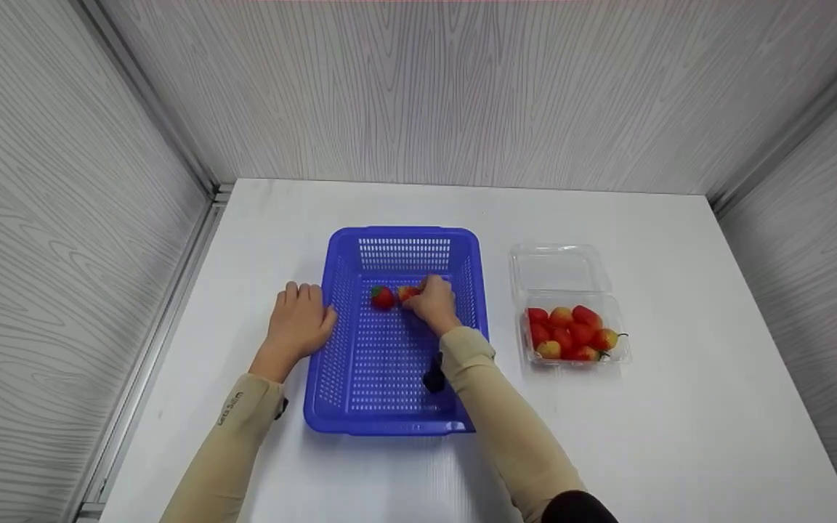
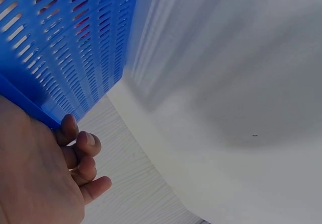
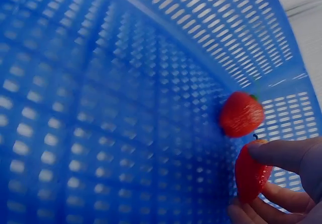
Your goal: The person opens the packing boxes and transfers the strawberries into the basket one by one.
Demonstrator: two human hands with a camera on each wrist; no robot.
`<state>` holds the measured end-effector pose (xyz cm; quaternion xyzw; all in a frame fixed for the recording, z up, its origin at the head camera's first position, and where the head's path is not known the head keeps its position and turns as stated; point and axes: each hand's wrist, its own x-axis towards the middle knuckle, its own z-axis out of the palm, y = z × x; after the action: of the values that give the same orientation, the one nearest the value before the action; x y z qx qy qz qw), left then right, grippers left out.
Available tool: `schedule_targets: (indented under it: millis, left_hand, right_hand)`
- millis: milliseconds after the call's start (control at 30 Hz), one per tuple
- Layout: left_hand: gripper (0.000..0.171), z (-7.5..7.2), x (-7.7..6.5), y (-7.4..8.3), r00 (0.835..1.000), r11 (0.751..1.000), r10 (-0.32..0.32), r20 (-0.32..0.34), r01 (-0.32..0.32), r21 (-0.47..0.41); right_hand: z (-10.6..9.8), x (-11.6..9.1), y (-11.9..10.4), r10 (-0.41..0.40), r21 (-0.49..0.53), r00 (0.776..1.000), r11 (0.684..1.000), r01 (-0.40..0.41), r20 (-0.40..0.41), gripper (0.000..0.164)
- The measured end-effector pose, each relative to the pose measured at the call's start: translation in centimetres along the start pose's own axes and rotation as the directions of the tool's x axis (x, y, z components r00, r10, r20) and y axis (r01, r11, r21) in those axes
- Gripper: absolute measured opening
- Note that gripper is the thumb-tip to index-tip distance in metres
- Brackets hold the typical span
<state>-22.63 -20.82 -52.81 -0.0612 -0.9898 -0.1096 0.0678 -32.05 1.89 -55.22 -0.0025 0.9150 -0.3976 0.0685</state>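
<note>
The blue plastic basket, with slotted walls and floor, stands on the white table. My left hand holds its left rim; in the left wrist view the curled fingers sit just below the rim, and the thumb is hidden. Inside the basket, toward its far end, my right hand pinches a red-and-yellow fruit with a thin dark stem, thumb on one side and fingers on the other. Close beside that fruit a red strawberry with a green cap lies on the basket floor.
Right of the basket stands a clear plastic clamshell box, its lid folded back away from me. Several red and red-and-yellow fruits fill its lower half. Pale wood-grain panels enclose the table at the back and both sides.
</note>
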Motion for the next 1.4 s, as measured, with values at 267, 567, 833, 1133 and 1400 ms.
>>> schedule_targets:
  millis: [267,567,833,1133,1400]
  left_hand:
    - [0.034,-0.1,0.0,0.1,1.000,1.000,-0.009,0.014,0.010,-0.006]
    - [0.035,-0.1,0.2,0.3,0.999,1.000,-0.020,0.037,0.020,0.004]
    - [0.036,0.0,0.1,0.2,0.999,1.000,-0.013,0.031,0.013,0.011]
    - [0.038,0.1,0.1,0.0,0.998,1.000,-0.015,0.058,0.014,0.007]
    - [0.038,0.0,0.2,0.0,0.998,1.000,-0.015,0.053,0.015,0.010]
  right_hand:
    - [0.3,-0.3,0.5,-0.028,-0.088,0.999,0.996,0.030,0.021,0.030]
    - [0.6,-0.3,0.6,-0.038,-0.139,0.999,0.989,0.041,0.020,0.036]
    - [-0.1,-0.6,-0.1,-0.013,-0.162,0.997,0.987,0.024,0.073,0.045]
    - [-1.3,-0.8,-1.3,-0.017,-0.231,0.983,0.971,0.060,0.184,0.055]
    - [-3.5,-1.1,-3.3,-0.044,-0.247,0.982,0.965,0.090,0.186,0.043]
